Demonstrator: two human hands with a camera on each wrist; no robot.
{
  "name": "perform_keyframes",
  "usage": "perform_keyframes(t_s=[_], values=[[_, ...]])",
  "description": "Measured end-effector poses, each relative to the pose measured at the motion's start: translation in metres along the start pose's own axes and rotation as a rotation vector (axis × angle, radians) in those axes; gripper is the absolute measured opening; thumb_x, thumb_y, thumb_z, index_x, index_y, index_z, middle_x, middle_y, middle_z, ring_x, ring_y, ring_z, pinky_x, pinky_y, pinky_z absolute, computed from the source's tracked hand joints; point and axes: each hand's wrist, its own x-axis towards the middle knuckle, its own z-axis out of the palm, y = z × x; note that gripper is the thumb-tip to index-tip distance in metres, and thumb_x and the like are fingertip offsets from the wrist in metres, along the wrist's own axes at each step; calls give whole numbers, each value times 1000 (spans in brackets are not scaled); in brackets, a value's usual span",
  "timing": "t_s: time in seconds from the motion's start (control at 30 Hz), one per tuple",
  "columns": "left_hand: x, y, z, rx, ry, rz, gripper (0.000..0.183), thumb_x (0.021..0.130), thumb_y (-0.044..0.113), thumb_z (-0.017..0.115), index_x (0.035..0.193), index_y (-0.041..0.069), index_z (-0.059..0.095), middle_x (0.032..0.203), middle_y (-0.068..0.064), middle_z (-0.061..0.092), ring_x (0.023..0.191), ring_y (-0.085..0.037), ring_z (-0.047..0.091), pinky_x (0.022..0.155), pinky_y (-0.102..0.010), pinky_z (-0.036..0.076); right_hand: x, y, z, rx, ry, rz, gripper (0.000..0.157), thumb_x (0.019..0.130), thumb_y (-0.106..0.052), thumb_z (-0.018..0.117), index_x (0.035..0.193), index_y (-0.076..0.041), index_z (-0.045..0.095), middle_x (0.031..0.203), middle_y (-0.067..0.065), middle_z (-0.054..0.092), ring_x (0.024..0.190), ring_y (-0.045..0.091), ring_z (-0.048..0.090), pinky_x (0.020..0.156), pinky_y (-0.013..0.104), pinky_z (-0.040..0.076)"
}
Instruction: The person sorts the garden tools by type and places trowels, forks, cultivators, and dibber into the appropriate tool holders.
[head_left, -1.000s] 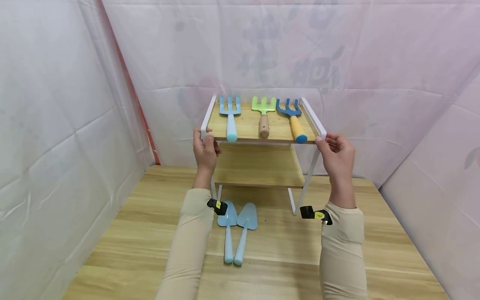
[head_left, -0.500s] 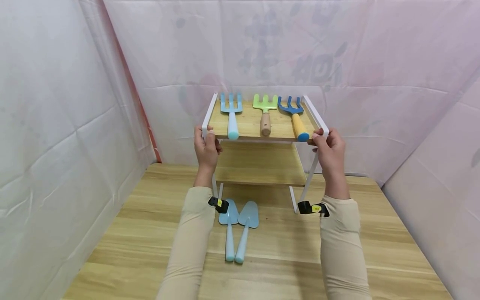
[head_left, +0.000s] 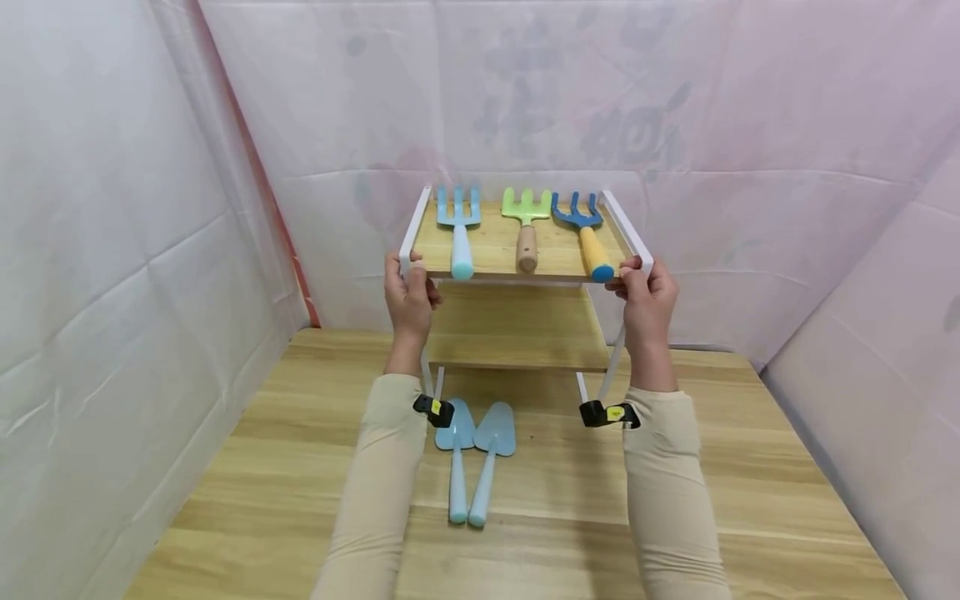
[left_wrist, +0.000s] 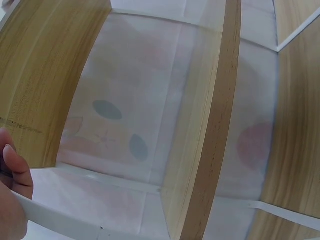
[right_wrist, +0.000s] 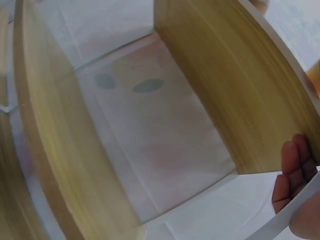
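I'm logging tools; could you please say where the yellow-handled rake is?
In the head view, the rake lies at right on the top shelf, beside the green fork, near the right hand.

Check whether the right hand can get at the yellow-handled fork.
Probably yes: the yellow-handled fork lies on the rack, its handle end close to the right hand, nothing seen between; but that hand grips the rack's corner and should let go first.

A two-tier, white-framed wooden shelf (head_left: 517, 325) stands upright on the table (head_left: 555, 508).
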Motion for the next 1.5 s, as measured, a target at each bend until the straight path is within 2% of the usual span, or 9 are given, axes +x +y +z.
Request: perform_keyframes(t_s=[0.13, 0.3, 0.4, 0.5, 0.73, 0.87, 1.07, 1.33, 1.5], values=[[-2, 6, -3, 3, -3, -8, 9, 90, 10, 40, 96, 6, 45, 54, -12, 41, 42, -14, 44, 40, -23, 43, -1, 5, 3, -8, 7, -34, 16, 86, 4, 48, 79, -7, 57, 70, 4, 54, 54, 12, 58, 56, 21, 49], [2, 0, -6, 25, -18, -55, 17, 91, 8, 40, 104, -1, 47, 58, -23, 45, 46, -19, 48, 43, -28, 43, 0, 6, 3, -3, 32, -32, 16, 86, 2, 48, 79, -7, 58, 72, 5, 55, 55, 13, 58, 57, 22, 49], [4, -4, -10, 65, -20, -126, 25, 94, 12, 43, 115, 0, 50, 70, -25, 53, 57, -24, 54, 48, -27, 45, 1, 6, 3, 3, 41, -32, 15, 86, 2, 48, 79, -6, 59, 71, 5, 55, 54, 14, 58, 57, 22, 50], [2, -3, -16, 139, -30, -170, 32, 95, 20, 48, 122, 6, 53, 85, -19, 57, 72, -24, 55, 57, -26, 45, 1, 6, 3, 11, 48, -38, 15, 86, 3, 48, 79, -5, 59, 70, 4, 55, 54, 13, 58, 56, 21, 50], [-8, 7, -26, 332, -60, -104, 45, 89, 33, 55, 130, 15, 54, 115, -6, 58, 97, -19, 54, 78, -35, 44, 2, 4, 3, 24, 50, -44, 16, 85, 4, 48, 77, -5, 59, 72, 5, 55, 54, 13, 58, 57, 21, 50], [-16, 10, -31, 373, -63, -123, 56, 87, 32, 57, 140, 17, 43, 125, -7, 52, 107, -22, 52, 85, -39, 44, 2, 4, 3, 34, 44, -42, 16, 85, 4, 48, 78, -5, 60, 73, 5, 56, 54, 13, 58, 57, 21, 50], [-28, 15, -39, 491, -89, -156, 55, 87, 26, 59, 138, 11, 45, 130, -12, 48, 113, -28, 50, 89, -43, 43, 2, 5, 3, 27, 40, -30, 15, 86, 4, 48, 79, -3, 60, 72, 5, 56, 54, 13, 58, 57, 21, 50], [-41, 22, -50, 640, -117, -69, 47, 85, 19, 61, 129, 4, 53, 126, -17, 51, 110, -35, 48, 85, -49, 41, 2, 6, 3, 35, 36, -34, 15, 85, 4, 48, 78, -3, 59, 71, 5, 55, 55, 13, 58, 57, 21, 50], [-49, 28, -59, 774, -194, -60, 47, 85, 21, 61, 129, 4, 54, 127, -21, 48, 115, -38, 46, 90, -55, 38, 2, 7, 2, 42, 33, -33, 16, 85, 4, 49, 78, -5, 60, 71, 5, 55, 55, 13, 58, 57, 22, 50]])
